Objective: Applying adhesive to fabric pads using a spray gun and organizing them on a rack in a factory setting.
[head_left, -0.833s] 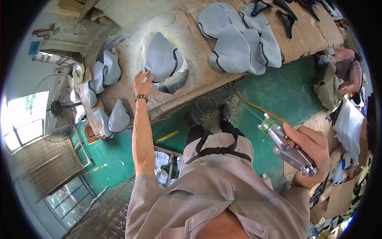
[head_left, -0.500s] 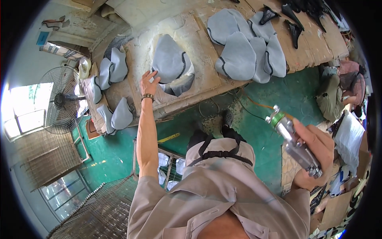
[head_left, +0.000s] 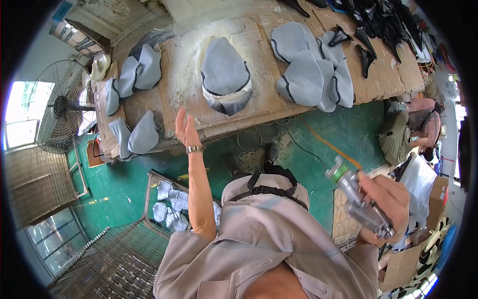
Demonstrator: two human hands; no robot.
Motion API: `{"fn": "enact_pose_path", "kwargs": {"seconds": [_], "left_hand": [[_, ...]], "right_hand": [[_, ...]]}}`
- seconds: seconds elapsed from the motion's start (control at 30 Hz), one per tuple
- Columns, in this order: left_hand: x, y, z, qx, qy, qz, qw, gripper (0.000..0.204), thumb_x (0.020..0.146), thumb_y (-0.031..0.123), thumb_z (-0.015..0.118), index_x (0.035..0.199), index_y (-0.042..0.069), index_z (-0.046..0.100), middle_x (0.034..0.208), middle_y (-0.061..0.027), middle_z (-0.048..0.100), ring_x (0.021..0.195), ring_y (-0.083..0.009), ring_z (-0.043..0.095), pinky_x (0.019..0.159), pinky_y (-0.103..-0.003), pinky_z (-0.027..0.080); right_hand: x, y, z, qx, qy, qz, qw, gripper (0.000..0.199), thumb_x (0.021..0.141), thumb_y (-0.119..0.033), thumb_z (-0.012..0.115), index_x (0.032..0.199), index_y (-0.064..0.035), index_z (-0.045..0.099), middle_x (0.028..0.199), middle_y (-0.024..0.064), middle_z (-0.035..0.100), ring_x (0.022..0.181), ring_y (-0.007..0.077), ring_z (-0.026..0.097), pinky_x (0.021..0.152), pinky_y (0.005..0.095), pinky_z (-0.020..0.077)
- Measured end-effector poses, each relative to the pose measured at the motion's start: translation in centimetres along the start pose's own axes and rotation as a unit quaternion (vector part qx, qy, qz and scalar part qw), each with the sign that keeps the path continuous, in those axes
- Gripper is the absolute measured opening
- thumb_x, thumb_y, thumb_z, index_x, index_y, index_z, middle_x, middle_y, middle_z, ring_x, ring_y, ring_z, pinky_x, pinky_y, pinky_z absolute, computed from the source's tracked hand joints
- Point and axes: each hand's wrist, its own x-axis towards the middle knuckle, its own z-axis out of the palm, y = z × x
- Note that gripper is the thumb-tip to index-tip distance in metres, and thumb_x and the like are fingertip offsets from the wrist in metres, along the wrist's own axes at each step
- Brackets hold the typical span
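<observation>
My right hand grips a metal spray gun with a green ring, held low at my right side, an orange hose trailing from it. My left hand is raised with fingers apart, holding nothing, hovering just off the near edge of the wooden workbench. On the bench ahead lies a grey seat cover on top of another, in a patch of pale overspray. It is the piece nearest my left hand.
More grey covers lie to the right on the bench, and several to the left. Black parts fill the far right. A standing fan is at left, a wire crate on the green floor, another person at right.
My left hand has drawn back from the grey cover to the bench's near edge. The right hand with the spray gun has stayed low at my side, tilting a little.
</observation>
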Motion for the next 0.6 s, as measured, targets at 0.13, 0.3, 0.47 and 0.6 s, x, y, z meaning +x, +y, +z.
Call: {"fn": "enact_pose_path", "kwargs": {"seconds": [0.13, 0.3, 0.47, 0.6], "left_hand": [[-3.3, -2.0, -4.7, -0.002, 0.046, -0.046, 0.998, 0.037, 0.092, -0.004, 0.062, 0.129, -0.001, 0.063, 0.13, -0.0115, 0.065, 0.121, -0.0203, 0.06, 0.105, -0.033, 0.044], [-3.8, -1.4, -3.5, 0.004, 0.05, -0.016, 0.999, 0.033, 0.091, -0.003, 0.061, 0.124, -0.001, 0.065, 0.122, -0.0084, 0.067, 0.114, -0.0188, 0.061, 0.1, -0.033, 0.047], [0.1, 2.2, 4.0, 0.191, -0.07, 0.074, 0.976, 0.038, 0.085, 0.002, 0.068, 0.122, 0.008, 0.069, 0.123, -0.0102, 0.064, 0.119, -0.026, 0.059, 0.101, -0.036, 0.046], [4.1, 2.9, 7.7, 0.378, -0.104, 0.277, 0.878, 0.038, 0.077, 0.012, 0.078, 0.115, 0.013, 0.073, 0.127, -0.0135, 0.061, 0.125, -0.0315, 0.053, 0.105, -0.043, 0.043]], "right_hand": [[1.7, -2.5, 1.8, 0.006, 0.101, 0.013, 0.995, 0.065, 0.071, -0.049, 0.064, 0.107, 0.0042, 0.075, 0.069, 0.012, 0.063, 0.063, 0.0226, 0.059, 0.063, 0.0318, 0.0419], [2.6, -1.9, 2.0, 0.012, 0.044, -0.134, 0.99, 0.059, 0.069, -0.011, 0.078, 0.125, 0.0064, 0.065, 0.071, 0.0081, 0.061, 0.057, 0.018, 0.06, 0.05, 0.0288, 0.0453], [1.6, -0.3, 1.2, 0.064, 0.002, -0.109, 0.992, 0.059, 0.071, -0.02, 0.073, 0.124, 0.0041, 0.067, 0.076, 0.011, 0.064, 0.063, 0.0225, 0.063, 0.057, 0.0319, 0.0488], [0.2, -0.6, 0.2, 0.058, 0.042, 0.17, 0.983, 0.048, 0.07, -0.013, 0.067, 0.116, -0.0046, 0.075, 0.099, 0.0157, 0.068, 0.092, 0.0252, 0.063, 0.086, 0.0307, 0.0481]]}}
